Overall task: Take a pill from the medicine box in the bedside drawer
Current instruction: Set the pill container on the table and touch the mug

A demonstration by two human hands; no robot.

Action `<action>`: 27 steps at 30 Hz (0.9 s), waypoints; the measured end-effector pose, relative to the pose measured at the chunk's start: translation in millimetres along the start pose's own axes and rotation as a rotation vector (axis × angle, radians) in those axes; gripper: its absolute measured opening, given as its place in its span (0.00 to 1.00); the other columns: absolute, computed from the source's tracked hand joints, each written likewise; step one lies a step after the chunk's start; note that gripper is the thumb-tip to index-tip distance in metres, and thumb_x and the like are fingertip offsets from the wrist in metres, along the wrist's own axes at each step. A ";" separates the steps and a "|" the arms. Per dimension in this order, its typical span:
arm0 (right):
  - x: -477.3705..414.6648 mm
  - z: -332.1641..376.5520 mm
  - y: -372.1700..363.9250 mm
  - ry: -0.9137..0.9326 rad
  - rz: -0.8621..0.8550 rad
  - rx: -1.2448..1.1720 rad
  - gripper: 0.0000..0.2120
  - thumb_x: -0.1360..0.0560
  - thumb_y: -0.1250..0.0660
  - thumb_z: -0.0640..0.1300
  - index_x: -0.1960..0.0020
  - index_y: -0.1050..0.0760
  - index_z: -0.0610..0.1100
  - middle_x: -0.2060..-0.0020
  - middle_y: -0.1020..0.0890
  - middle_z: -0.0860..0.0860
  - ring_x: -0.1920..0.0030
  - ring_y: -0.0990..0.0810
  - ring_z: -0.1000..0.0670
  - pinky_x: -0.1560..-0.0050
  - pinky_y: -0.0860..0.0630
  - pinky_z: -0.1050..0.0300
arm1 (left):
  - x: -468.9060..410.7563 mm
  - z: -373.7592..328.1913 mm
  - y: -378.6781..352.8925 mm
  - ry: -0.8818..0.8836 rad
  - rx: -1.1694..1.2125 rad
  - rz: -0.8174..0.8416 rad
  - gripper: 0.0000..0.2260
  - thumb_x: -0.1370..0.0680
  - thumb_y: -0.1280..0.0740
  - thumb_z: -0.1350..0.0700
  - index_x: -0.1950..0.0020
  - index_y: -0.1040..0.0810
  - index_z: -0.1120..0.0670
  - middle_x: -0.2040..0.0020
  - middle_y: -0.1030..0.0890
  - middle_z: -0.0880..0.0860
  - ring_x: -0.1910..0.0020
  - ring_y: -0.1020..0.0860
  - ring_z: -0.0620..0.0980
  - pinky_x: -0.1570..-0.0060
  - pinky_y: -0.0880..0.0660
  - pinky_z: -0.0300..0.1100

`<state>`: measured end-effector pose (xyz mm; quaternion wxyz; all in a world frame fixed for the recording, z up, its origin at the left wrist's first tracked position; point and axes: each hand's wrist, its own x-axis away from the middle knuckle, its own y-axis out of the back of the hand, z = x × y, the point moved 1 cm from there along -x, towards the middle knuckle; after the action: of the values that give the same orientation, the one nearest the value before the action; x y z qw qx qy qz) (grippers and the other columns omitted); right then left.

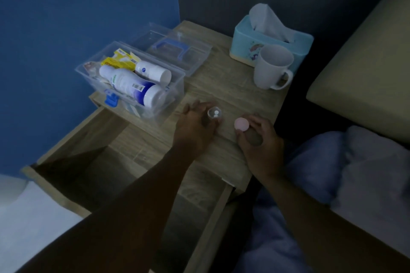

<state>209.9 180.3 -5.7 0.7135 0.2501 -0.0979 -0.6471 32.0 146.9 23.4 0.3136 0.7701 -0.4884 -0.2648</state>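
A clear medicine box [170, 93] stands open on the bedside table's left edge, holding white bottles and yellow packets. Its clear lid [177, 47] with a blue handle lies behind it. My left hand [195, 126] grips a small clear pill bottle [214, 114] standing on the tabletop; two white pills show through its open mouth. My right hand [259, 139] holds the pink cap [241, 125] between thumb and fingers, just right of the bottle. The drawer [66, 146] below is pulled open, and its inside is dark.
A white mug [271, 66] and a turquoise tissue box [248, 37] stand at the back right of the wooden tabletop [224, 77]. A beige mattress [366, 62] and bluish bedding [355, 162] lie to the right. A blue wall is on the left.
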 end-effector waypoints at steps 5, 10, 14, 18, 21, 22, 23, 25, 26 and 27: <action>2.4 0.4 2.6 0.045 0.013 0.061 0.26 0.30 0.26 0.45 0.33 0.26 0.49 0.36 0.22 0.50 0.34 0.24 0.52 0.34 0.30 0.61 | -0.3 10.1 -14.8 0.059 -0.032 0.051 0.26 0.26 0.37 0.35 0.29 0.32 0.42 0.25 0.32 0.50 0.23 0.41 0.54 0.26 0.42 0.53; 0.4 2.4 2.5 0.080 0.004 0.082 0.29 0.31 0.24 0.43 0.31 0.26 0.43 0.36 0.22 0.48 0.35 0.23 0.51 0.35 0.33 0.67 | 8.6 10.9 -7.9 0.002 0.003 0.080 0.30 0.24 0.36 0.38 0.25 0.37 0.45 0.26 0.32 0.49 0.25 0.37 0.52 0.29 0.35 0.52; 1.5 2.7 2.8 0.106 0.005 0.112 0.29 0.31 0.23 0.43 0.31 0.26 0.41 0.35 0.22 0.45 0.34 0.24 0.47 0.31 0.30 0.56 | 26.1 16.8 1.9 -0.102 -0.185 0.108 0.27 0.18 0.45 0.44 0.22 0.41 0.54 0.22 0.39 0.55 0.23 0.42 0.51 0.25 0.45 0.46; 1.8 3.9 2.6 0.138 0.037 0.188 0.32 0.31 0.23 0.46 0.30 0.27 0.38 0.33 0.23 0.42 0.31 0.27 0.43 0.29 0.32 0.46 | 46.6 18.8 8.5 -0.130 -0.423 0.137 0.29 0.17 0.52 0.46 0.21 0.46 0.61 0.20 0.46 0.61 0.21 0.48 0.55 0.23 0.48 0.50; 1.3 5.7 3.9 0.118 0.091 0.242 0.38 0.30 0.23 0.53 0.26 0.31 0.39 0.29 0.27 0.43 0.28 0.30 0.44 0.27 0.35 0.50 | 56.8 14.8 10.7 -0.092 -0.517 0.123 0.31 0.18 0.57 0.44 0.21 0.46 0.62 0.21 0.46 0.62 0.21 0.47 0.56 0.23 0.49 0.50; 0.5 6.9 4.8 0.108 0.110 0.245 0.40 0.30 0.24 0.54 0.25 0.33 0.40 0.28 0.28 0.44 0.27 0.31 0.45 0.27 0.36 0.53 | 58.5 14.0 11.0 -0.092 -0.536 0.119 0.31 0.19 0.59 0.44 0.21 0.46 0.62 0.21 0.45 0.62 0.21 0.46 0.56 0.23 0.49 0.50; -1.2 9.0 6.5 0.100 0.120 0.233 0.39 0.29 0.25 0.55 0.24 0.35 0.41 0.27 0.29 0.44 0.27 0.32 0.47 0.27 0.38 0.56 | 58.4 13.6 11.4 -0.093 -0.545 0.124 0.31 0.19 0.59 0.45 0.21 0.46 0.62 0.21 0.45 0.62 0.21 0.46 0.56 0.23 0.49 0.49; -8.8 15.0 12.5 0.120 0.102 0.204 0.34 0.25 0.30 0.53 0.24 0.36 0.41 0.26 0.30 0.44 0.27 0.32 0.47 0.28 0.39 0.59 | 56.1 13.3 11.6 -0.084 -0.541 0.147 0.32 0.20 0.60 0.44 0.21 0.47 0.62 0.21 0.46 0.62 0.21 0.47 0.56 0.23 0.50 0.49; -15.2 18.9 16.8 0.170 0.069 0.219 0.30 0.22 0.32 0.49 0.25 0.35 0.39 0.27 0.30 0.42 0.27 0.31 0.45 0.28 0.38 0.59 | 54.8 12.9 11.6 -0.075 -0.535 0.158 0.33 0.20 0.61 0.44 0.21 0.48 0.62 0.20 0.47 0.61 0.21 0.48 0.56 0.23 0.51 0.49; -23.1 24.1 20.5 0.239 0.032 0.249 0.27 0.21 0.33 0.44 0.26 0.34 0.36 0.27 0.29 0.40 0.27 0.30 0.43 0.27 0.37 0.56 | 53.8 12.6 11.8 -0.066 -0.530 0.165 0.34 0.21 0.62 0.43 0.21 0.48 0.61 0.20 0.47 0.61 0.21 0.48 0.56 0.23 0.51 0.49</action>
<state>213.4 198.0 29.1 0.6938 0.4102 -0.0958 -0.5841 36.6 90.8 18.4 0.5083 0.6098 -0.4731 -0.3819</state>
